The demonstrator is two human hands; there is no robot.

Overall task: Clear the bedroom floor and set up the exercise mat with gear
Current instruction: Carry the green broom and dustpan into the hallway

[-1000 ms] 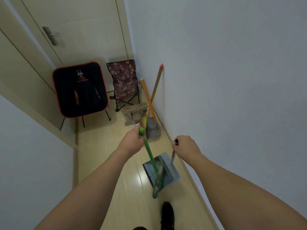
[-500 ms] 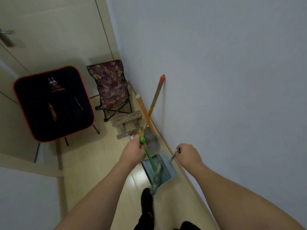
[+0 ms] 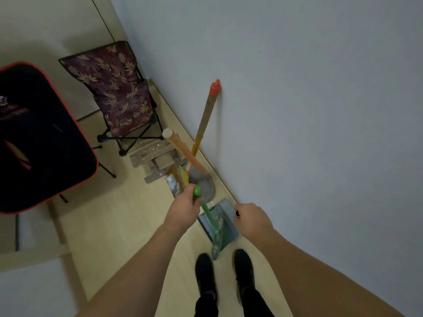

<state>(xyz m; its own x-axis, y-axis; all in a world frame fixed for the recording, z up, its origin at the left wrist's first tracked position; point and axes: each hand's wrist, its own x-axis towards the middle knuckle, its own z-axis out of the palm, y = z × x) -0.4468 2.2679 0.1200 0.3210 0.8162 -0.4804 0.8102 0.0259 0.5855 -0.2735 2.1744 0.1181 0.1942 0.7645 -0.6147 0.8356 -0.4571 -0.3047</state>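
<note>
Head view: no writing is legible; the black red-trimmed folding chair [image 3: 34,138] bears a blurred logo. The left hand [image 3: 183,210] is clenched around the top of the green-handled broom [image 3: 209,221], whose long axis slants down toward the shoes. The right hand [image 3: 253,219] grips the handle of the grey plastic dustpan [image 3: 225,227], which sits on the floor beside the wall's baseboard.

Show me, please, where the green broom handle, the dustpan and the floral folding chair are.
green broom handle [image 3: 207,210]: head view, shaft below the left hand.
dustpan [image 3: 230,232]: head view, grey pan.
floral folding chair [image 3: 119,92]: head view, fabric backrest.
</note>
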